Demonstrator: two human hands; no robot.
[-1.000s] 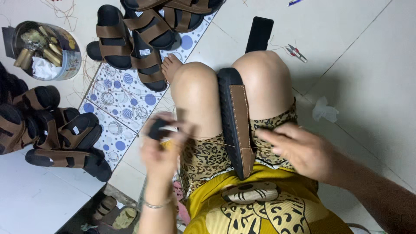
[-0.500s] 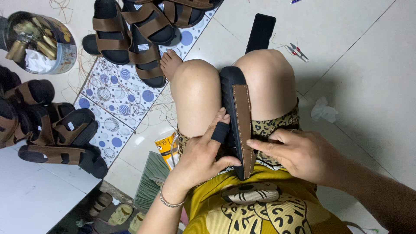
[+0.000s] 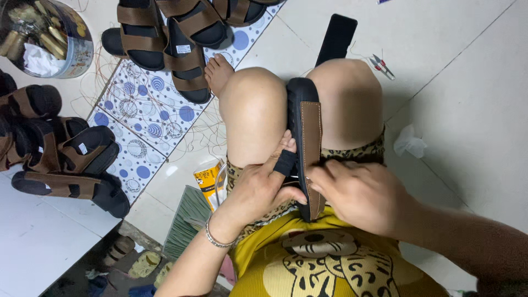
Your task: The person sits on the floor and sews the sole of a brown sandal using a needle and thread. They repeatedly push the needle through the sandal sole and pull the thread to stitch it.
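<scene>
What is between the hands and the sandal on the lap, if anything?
Nothing visible. The left hand and the right hand both touch the sandal wedged between the knees; the left fingers press a small black strap piece against it.

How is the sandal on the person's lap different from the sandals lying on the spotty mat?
The black-soled sandal with a brown strap is wedged on its edge between the knees, held by the left hand and right hand. The black and brown sandals on the blue-dotted mat lie flat, soles down, untouched. The lap sandal's strap lies flat along its side; the mat sandals' straps arch across. Both kinds share the black and brown colours.
</scene>
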